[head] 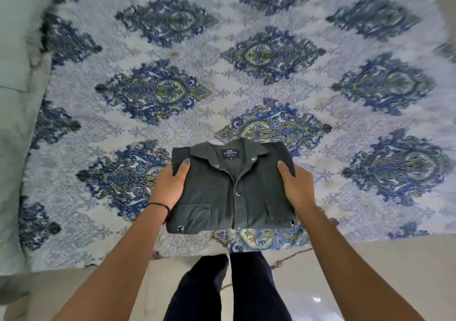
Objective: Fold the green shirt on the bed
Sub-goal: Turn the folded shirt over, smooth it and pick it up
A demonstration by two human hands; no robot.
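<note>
Folding of the green shirt [229,190] into a compact rectangle is seen to be done; it is held near the bed's near edge, roughly midway along it, collar side pointing away from the person. The placket with metal snaps is turned upward, and a chest pocket is shown at the shirt's lower left corner. The left hand [169,185] is clamped on the shirt's left side, thumb laid on top and the other fingers hidden beneath. The right hand [294,185] is clamped likewise on the right side. Whether the shirt rests on the bedspread [222,86] or is raised just above it cannot be told. A dark thread band [164,208] is worn on the left wrist. Pale pillows [14,61] are lined along the bed's left edge. Dark trousers [229,288] are seen below, over a pale tiled floor [370,264].
</note>
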